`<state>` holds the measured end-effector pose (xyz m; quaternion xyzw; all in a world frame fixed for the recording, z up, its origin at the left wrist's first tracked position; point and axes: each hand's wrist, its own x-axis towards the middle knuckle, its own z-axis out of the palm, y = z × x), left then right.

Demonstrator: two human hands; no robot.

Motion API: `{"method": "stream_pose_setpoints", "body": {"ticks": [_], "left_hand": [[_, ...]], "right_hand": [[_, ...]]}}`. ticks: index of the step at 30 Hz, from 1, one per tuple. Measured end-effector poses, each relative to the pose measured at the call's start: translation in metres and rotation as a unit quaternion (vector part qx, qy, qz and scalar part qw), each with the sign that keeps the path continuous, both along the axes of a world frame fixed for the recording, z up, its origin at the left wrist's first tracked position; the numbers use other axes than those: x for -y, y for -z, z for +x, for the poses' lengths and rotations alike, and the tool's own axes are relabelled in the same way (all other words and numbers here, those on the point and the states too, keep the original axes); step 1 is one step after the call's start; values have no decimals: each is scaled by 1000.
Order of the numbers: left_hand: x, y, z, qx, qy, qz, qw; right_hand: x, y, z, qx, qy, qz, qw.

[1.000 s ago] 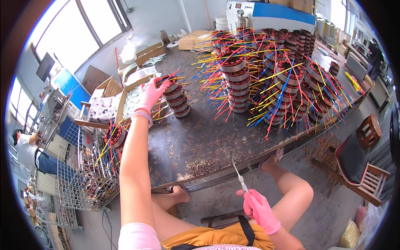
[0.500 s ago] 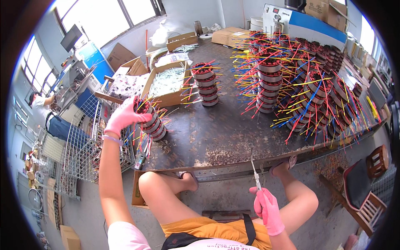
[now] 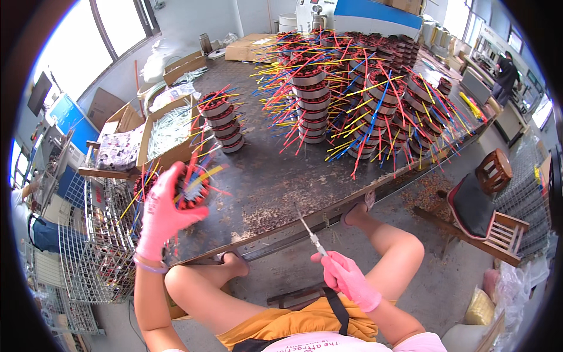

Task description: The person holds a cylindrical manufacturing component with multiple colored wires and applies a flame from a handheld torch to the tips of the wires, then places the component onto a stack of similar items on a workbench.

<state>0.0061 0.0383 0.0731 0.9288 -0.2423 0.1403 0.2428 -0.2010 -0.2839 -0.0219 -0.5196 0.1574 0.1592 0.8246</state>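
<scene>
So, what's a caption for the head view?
Gloved left hand at a wound stator; right hand holding a slim tool.

We mark a round coil at the table's left edge, near the front left corner. Red windings around its rim, dark gaps, yellow and red wires sticking out. Tilted, top face toward us; lower part hidden, so we can't tell if it touches the table. We also mark a thin tool: pale handle, narrow metal shaft, held slanting, tip pointing up-left at the front edge, contact unclear.
</scene>
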Motion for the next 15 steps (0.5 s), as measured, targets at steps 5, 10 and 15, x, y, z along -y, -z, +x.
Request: {"method": "stream_pose_setpoints", "body": {"ticks": [5, 10, 15], "left_hand": [[20, 85, 3, -78, 95, 32, 992], [12, 114, 8, -97, 129, 57, 985], [25, 103, 1, -46, 73, 154, 984]], "right_hand": [[-2, 9, -2, -21, -15, -19, 999], [-8, 11, 2, -45, -50, -51, 996], [-18, 14, 9, -72, -69, -54, 994]]}}
